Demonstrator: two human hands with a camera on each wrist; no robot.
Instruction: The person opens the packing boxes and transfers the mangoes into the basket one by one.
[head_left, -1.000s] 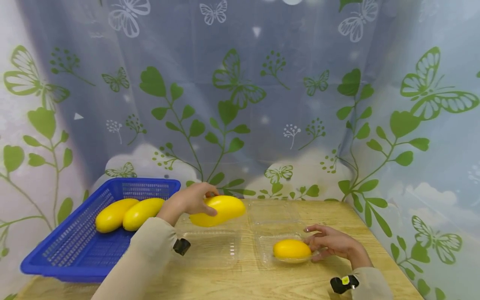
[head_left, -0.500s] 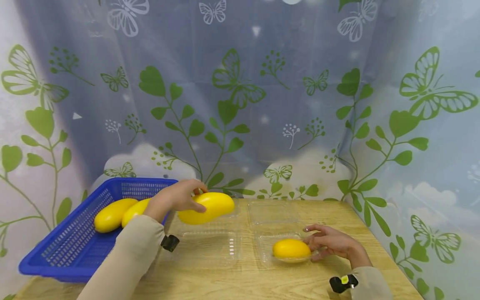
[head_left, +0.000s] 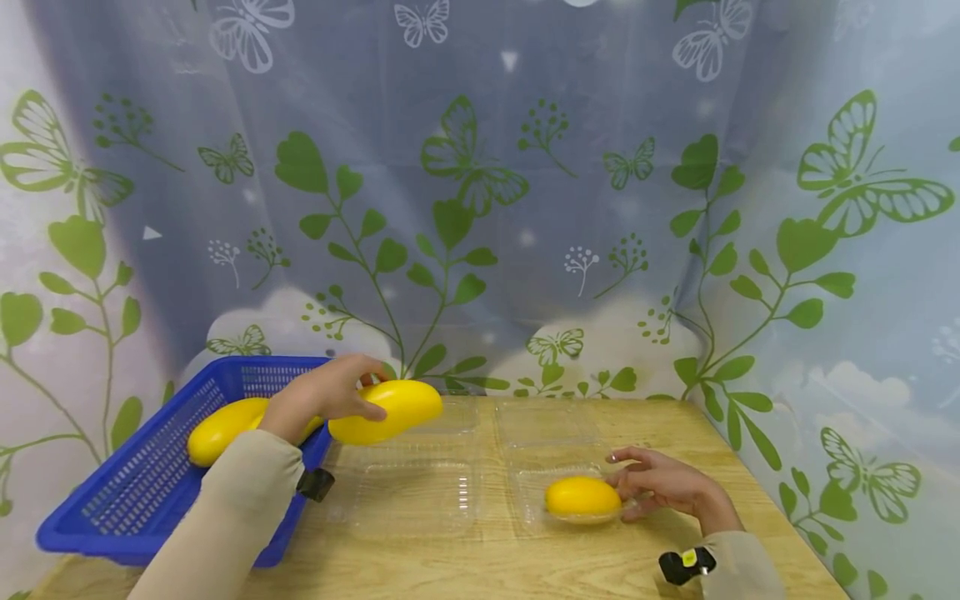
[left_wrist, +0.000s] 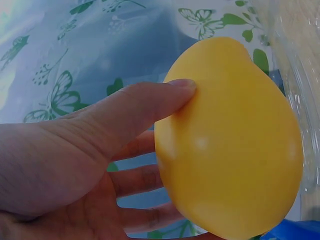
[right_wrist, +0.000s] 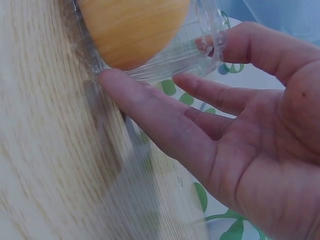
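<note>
My left hand grips a yellow mango in the air between the blue basket and an open clear plastic clamshell box. In the left wrist view, the thumb lies along the near face of the mango, with fingers behind it. My right hand holds the right edge of a second clear clamshell box, and a mango lies inside. In the right wrist view, fingertips touch the wall and bottom edge of the box.
On the left, a blue mesh basket contains a mango and another mostly hidden behind my left hand. Both boxes' lids lie opened toward the back, including the right lid. Behind the wooden table hangs a printed curtain.
My left hand has moved left with the mango, toward the basket, and now covers more of the basket's second mango. My right hand stays at its box.
</note>
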